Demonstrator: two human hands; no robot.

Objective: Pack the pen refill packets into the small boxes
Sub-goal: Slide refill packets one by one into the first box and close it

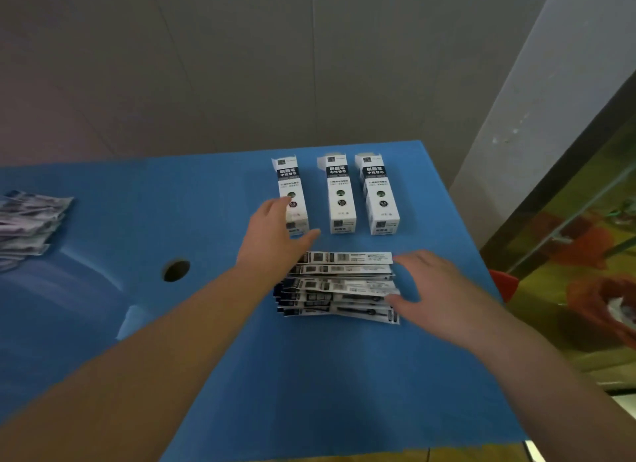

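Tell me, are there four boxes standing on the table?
No, only three boxes stand in a row on the table.

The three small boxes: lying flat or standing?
Lying flat. All three small boxes rest side by side on the blue table, printed faces up; the left hand reaches over the leftmost.

Bare forearms, sleeveless, unadorned left hand (pixel 275 236)

A blue table (pixel 137 324) fills the near part of the scene, with a round dark hole (pixel 176 270) left of its middle. Behind its far edge rises a plain grey panelled wall (pixel 241 66) with thin vertical seams. At the far right stands a pale column (pixel 537 117). Beyond it, low on the right, lies a blurred yellow and orange surface (pixel 585 255).
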